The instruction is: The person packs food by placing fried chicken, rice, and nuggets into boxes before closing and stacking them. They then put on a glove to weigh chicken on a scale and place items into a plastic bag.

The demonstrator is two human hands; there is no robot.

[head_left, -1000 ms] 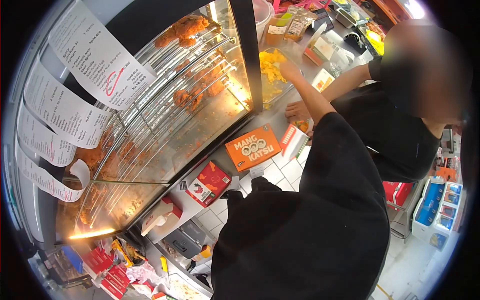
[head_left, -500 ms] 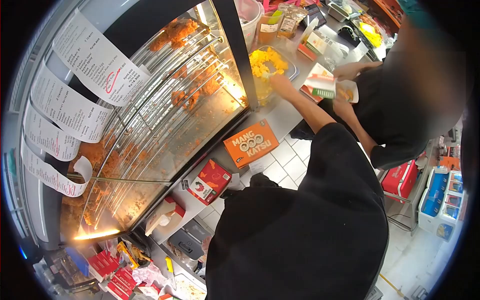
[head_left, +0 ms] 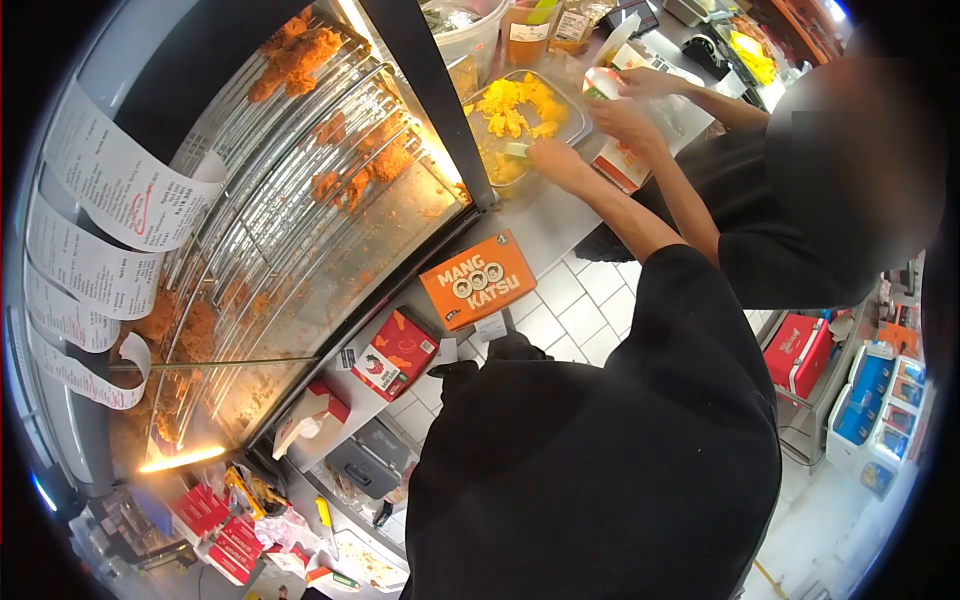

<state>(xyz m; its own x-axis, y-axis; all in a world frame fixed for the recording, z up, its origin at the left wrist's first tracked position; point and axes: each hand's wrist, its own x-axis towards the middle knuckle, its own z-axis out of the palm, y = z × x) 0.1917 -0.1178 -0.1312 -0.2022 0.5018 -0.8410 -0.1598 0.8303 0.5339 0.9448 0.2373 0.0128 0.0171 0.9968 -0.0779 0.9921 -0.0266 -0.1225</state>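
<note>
My right hand (head_left: 558,163) reaches over the near edge of a clear tray (head_left: 575,128). Its fingers are closed on a pale utensil (head_left: 517,149), whose exact kind I cannot make out. In the tray lies a loose heap of yellow scrambled egg (head_left: 512,103), just beyond my fingers. My left hand does not show; the black clothing of my torso (head_left: 590,470) fills the lower middle. Beside my right forearm, a co-worker's hands (head_left: 628,118) hold a white, red and green paper box (head_left: 602,84).
A heated glass cabinet with fried chicken (head_left: 385,160) on wire racks stands left, with paper receipts (head_left: 120,180) on it. An orange box (head_left: 478,280) and a red box (head_left: 397,352) sit along the counter. Another paper carton (head_left: 622,165) lies near the co-worker. A red cooler box (head_left: 797,355) stands right.
My view has shifted slightly. My right hand stays by the tray, now lower against the egg heap. The co-worker's hands and paper box have moved closer to the tray.
</note>
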